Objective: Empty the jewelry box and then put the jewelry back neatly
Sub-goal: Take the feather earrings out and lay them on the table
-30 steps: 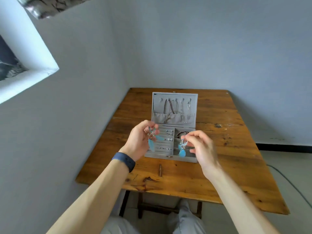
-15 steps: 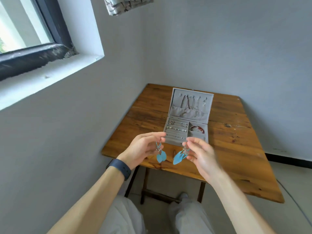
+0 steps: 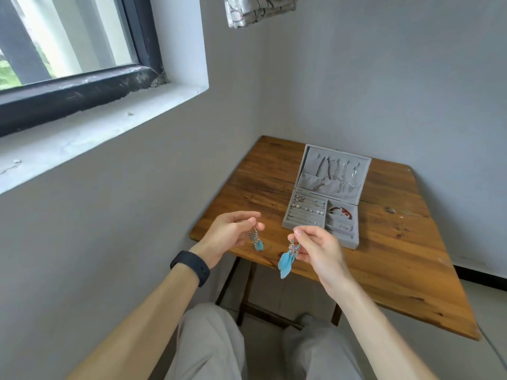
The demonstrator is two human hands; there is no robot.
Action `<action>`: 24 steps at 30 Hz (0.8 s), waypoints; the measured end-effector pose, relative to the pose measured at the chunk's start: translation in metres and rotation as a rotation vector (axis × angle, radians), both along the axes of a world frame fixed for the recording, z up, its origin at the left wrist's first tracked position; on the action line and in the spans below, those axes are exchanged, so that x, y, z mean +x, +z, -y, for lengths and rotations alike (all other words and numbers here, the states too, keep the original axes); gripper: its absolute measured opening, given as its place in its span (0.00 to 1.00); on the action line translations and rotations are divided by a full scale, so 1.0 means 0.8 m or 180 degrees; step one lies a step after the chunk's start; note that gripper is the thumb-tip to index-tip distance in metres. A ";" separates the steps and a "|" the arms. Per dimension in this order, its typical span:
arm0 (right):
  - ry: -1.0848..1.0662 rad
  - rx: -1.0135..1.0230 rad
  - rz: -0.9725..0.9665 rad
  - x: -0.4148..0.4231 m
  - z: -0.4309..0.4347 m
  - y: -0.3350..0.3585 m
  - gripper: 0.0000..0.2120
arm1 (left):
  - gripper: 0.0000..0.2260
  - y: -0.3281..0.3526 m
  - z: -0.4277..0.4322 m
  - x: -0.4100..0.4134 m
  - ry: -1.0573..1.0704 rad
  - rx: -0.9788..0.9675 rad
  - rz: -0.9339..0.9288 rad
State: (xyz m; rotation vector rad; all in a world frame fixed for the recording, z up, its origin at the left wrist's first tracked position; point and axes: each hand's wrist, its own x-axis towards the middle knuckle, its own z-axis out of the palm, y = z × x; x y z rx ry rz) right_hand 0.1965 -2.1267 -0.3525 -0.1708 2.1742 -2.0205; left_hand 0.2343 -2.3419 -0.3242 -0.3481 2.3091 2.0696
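Left hand (image 3: 229, 237) fingers pinched one feather earring (image 3: 257, 242), right hand (image 3: 319, 249) fingers its twin (image 3: 288, 260), both drawn back from the jewelry box (image 3: 347, 240), now beyond the fingers on the desk (image 3: 397, 256); emptying had barely begun.

Left hand (image 3: 227, 237), right hand (image 3: 319, 249) each pinch blue feather earring (image 3: 286, 260).

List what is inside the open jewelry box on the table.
The jewelry box holds small pieces in its slotted rows, a red bangle in a right-side compartment, and necklaces hanging in the lid. Whatever lies within the lid pocket is hidden.
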 end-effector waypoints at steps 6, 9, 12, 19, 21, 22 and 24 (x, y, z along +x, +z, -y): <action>0.0071 0.0356 -0.0156 -0.001 0.016 0.000 0.04 | 0.08 -0.002 0.016 0.007 0.0064 -0.0186 0.0011; 0.0146 0.0396 -0.0168 -0.002 0.026 0.001 0.05 | 0.07 -0.006 0.026 0.009 0.0091 -0.0180 0.0001; 0.0197 0.0506 -0.0215 -0.003 0.037 -0.001 0.04 | 0.06 -0.010 0.038 0.010 0.0097 -0.0205 -0.0011; 0.0236 0.0990 -0.0451 -0.005 0.072 -0.026 0.04 | 0.03 -0.025 0.072 0.013 0.0119 -0.0385 -0.0017; 0.0300 0.1020 -0.0484 -0.005 0.084 -0.033 0.04 | 0.03 -0.029 0.083 0.010 0.0050 -0.0436 0.0053; 0.0329 0.1046 -0.0501 -0.006 0.091 -0.037 0.04 | 0.04 -0.031 0.088 0.008 0.0022 -0.0453 0.0083; 0.0394 0.1075 -0.0504 -0.008 0.103 -0.043 0.05 | 0.04 -0.035 0.097 0.003 0.0008 -0.0492 0.0118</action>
